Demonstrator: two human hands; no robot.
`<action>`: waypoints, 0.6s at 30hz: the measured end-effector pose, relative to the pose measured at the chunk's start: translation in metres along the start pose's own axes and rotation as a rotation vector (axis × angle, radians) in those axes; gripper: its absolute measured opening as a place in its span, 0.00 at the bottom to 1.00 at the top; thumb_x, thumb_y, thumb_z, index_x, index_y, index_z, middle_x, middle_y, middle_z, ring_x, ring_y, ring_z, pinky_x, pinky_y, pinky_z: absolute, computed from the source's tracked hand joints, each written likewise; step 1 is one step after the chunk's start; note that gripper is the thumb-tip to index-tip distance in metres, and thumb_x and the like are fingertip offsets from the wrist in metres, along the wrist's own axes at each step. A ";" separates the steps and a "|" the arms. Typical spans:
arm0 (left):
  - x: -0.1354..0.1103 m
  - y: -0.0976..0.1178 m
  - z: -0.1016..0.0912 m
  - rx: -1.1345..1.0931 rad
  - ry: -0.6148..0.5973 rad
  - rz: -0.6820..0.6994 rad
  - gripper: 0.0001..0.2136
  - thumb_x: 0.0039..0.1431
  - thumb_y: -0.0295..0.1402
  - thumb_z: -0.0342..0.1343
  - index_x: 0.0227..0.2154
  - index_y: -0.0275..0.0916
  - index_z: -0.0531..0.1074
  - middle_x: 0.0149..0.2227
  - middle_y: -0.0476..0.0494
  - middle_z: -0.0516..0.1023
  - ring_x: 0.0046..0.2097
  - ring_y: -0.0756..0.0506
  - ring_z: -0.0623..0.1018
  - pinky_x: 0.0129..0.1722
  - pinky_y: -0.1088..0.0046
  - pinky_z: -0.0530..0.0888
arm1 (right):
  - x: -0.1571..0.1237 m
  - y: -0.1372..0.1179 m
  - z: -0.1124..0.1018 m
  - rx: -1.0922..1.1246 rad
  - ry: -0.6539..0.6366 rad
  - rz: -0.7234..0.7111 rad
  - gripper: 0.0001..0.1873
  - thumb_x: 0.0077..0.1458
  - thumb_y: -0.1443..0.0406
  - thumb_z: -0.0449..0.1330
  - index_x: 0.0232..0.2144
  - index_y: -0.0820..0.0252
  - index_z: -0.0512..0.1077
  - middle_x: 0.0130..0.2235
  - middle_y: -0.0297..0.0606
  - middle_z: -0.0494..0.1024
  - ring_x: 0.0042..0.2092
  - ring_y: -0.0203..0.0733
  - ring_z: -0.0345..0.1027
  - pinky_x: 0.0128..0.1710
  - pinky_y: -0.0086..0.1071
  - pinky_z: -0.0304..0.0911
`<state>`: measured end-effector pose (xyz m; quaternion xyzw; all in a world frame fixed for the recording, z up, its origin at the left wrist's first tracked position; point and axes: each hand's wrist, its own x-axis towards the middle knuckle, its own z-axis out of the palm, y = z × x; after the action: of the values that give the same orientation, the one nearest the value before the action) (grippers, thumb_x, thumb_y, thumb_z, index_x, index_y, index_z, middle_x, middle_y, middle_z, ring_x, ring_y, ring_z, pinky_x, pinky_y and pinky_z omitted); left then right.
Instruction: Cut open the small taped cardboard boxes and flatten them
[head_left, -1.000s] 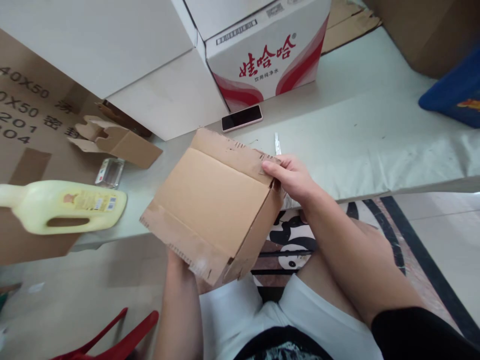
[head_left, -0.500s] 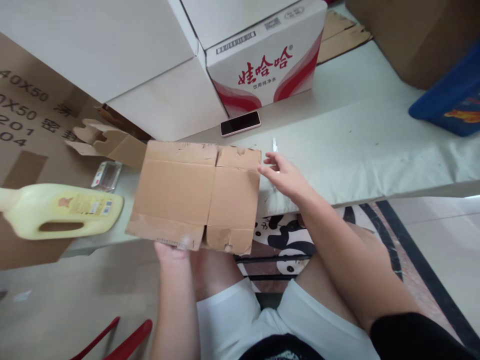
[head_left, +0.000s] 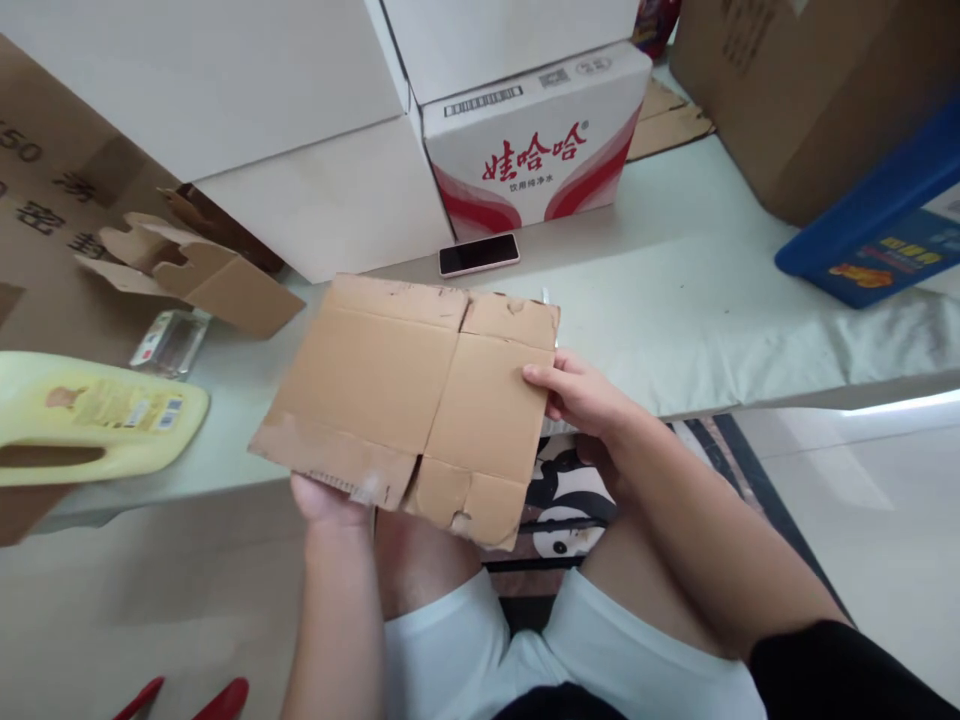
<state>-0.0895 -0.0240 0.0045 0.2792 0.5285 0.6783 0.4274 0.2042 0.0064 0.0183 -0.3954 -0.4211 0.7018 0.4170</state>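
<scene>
A flattened cardboard box (head_left: 382, 370), brown with fold lines and short slits, is held tilted above my lap at the table's front edge. My left hand (head_left: 330, 500) supports it from below at the near left edge, its fingers hidden beneath the cardboard. On the right edge my right hand (head_left: 574, 390) pinches it, thumb on top and fingers underneath. A black-screened phone (head_left: 479, 255) lies on the table beyond the cardboard. A thin white item (head_left: 546, 296) shows partly behind the cardboard's far right corner.
A yellow jug (head_left: 97, 415), a clear plastic box (head_left: 171, 343) and an open small carton (head_left: 225, 275) are at left. White cartons (head_left: 536, 150) stand at the back. A blue container (head_left: 877, 240) and a large brown box (head_left: 810, 110) are at right on the pale-covered table (head_left: 697, 280).
My right hand has closed on the cardboard's right edge, having been open beside it. The cardboard has turned slightly and shifted right. The camera view has moved a little.
</scene>
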 end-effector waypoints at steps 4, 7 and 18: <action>0.006 0.001 -0.013 -0.014 0.031 -0.069 0.17 0.57 0.49 0.56 0.40 0.44 0.78 0.45 0.44 0.84 0.54 0.40 0.79 0.54 0.62 0.77 | -0.025 -0.006 -0.003 0.051 0.143 0.013 0.22 0.41 0.50 0.70 0.23 0.59 0.68 0.17 0.25 0.64 0.15 0.24 0.47 0.13 0.24 0.43; 0.010 -0.006 -0.025 -0.009 0.014 -0.158 0.14 0.54 0.47 0.57 0.34 0.43 0.77 0.33 0.45 0.83 0.37 0.44 0.82 0.39 0.67 0.79 | -0.059 -0.009 -0.023 0.092 0.400 0.011 0.23 0.39 0.49 0.71 0.22 0.58 0.67 0.14 0.24 0.62 0.14 0.26 0.48 0.12 0.24 0.43; -0.016 -0.073 0.031 1.029 -0.386 0.456 0.10 0.59 0.36 0.55 0.39 0.43 0.79 0.51 0.38 0.82 0.61 0.33 0.74 0.64 0.51 0.64 | -0.127 -0.044 -0.135 -0.553 1.230 -0.345 0.12 0.56 0.52 0.63 0.25 0.47 0.70 0.20 0.34 0.70 0.22 0.44 0.64 0.22 0.43 0.62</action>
<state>-0.0349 -0.0176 -0.0549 0.6752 0.6286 0.3468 0.1690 0.3807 -0.0621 0.0401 -0.7404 -0.3283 0.1410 0.5694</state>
